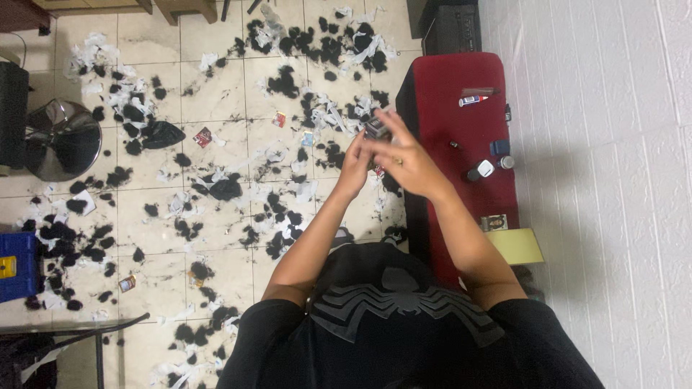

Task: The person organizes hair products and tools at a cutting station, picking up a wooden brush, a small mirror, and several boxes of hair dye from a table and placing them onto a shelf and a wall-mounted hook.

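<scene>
My left hand (354, 167) and my right hand (405, 157) are raised together in front of me, over the tiled floor beside a red bench. Between them sits a small dark object (375, 130), held at the fingertips; the right hand's fingers spread across it and hide most of it. What the object is cannot be told. Both forearms run back to my black shirt with a grey spider print (404, 295).
Clumps of cut black hair and white paper scraps (223, 189) litter the floor. The red bench (461, 122) by the white wall carries small bottles and tubes. A chrome chair base (61, 138) stands left, a blue box (16, 265) below it.
</scene>
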